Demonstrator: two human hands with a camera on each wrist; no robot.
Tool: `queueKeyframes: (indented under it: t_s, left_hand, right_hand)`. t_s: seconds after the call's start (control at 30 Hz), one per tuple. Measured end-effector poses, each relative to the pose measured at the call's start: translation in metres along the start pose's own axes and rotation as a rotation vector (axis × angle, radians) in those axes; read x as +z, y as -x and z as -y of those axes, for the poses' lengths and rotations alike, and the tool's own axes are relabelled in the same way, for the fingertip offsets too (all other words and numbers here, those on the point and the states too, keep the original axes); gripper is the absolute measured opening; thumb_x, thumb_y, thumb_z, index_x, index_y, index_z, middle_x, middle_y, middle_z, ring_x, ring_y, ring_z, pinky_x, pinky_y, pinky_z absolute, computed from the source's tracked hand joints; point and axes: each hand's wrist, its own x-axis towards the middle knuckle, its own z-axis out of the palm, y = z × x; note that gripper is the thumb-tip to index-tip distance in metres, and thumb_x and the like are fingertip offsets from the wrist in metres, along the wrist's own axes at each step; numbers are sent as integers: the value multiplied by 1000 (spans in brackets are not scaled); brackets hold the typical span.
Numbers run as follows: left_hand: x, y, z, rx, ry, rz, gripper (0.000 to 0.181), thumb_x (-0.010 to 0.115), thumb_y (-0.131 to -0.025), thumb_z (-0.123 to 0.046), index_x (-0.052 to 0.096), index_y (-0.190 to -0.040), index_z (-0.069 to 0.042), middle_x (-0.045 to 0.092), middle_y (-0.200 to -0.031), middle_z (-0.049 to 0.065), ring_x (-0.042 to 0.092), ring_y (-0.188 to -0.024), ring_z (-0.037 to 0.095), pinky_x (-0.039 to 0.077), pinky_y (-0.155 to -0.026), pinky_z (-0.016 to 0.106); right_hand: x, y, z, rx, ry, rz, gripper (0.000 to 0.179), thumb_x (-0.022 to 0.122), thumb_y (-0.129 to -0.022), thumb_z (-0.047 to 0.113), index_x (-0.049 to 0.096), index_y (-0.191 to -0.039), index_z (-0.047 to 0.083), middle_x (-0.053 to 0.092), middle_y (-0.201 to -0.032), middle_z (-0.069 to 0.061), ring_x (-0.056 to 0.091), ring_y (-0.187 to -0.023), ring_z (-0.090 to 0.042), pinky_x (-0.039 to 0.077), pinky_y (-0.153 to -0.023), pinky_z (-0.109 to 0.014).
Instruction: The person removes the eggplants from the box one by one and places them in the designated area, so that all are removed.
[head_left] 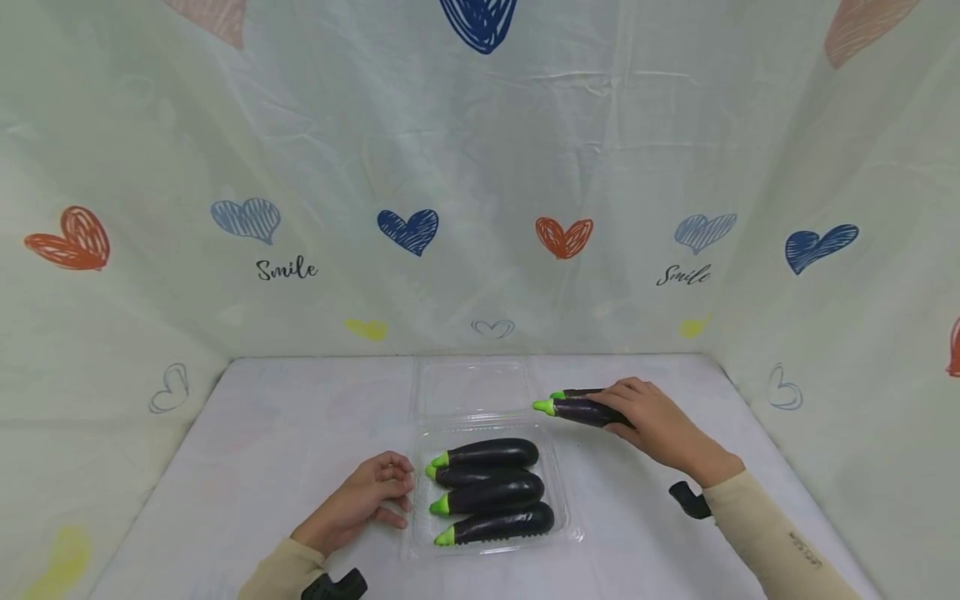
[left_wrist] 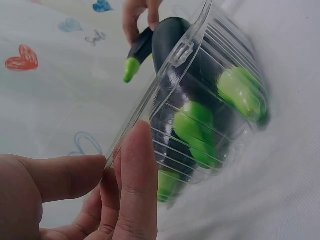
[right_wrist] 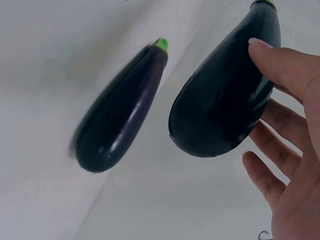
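Note:
My right hand (head_left: 660, 425) grips a dark purple eggplant (head_left: 581, 411) with a bright green stem, held above the table to the right of the clear plastic clamshell box (head_left: 564, 508). Thumb and fingers lie on opposite sides of this eggplant in the right wrist view. Just behind it, a second eggplant (right_wrist: 122, 110) lies on the table. Several more eggplants (head_left: 495, 493) sit side by side in the box, green stems to the left. At the box's left edge, my left hand (head_left: 375, 496) pinches the thin plastic rim (left_wrist: 137, 112) between thumb and fingers.
The box's transparent lid (head_left: 472, 390) is folded back flat toward the rear of the white table (head_left: 300, 417). Behind and at both sides hangs a pale curtain (head_left: 480, 150) printed with hearts.

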Motion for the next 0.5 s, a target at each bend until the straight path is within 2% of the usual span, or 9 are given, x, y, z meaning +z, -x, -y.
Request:
queueKeyframes:
  t_s: [0.5]
  left_hand:
    - [1,1,-4,1,-1,-1,23,60,-104,-5,48,-121,3,58,-94,3,63,-81,16,64,-66,32]
  right_hand:
    - [17,20,-29,83,-3,67,49,87,-84,3,71,-130,2,74,-119,-11,66,-114,-36,56,-96,-56]
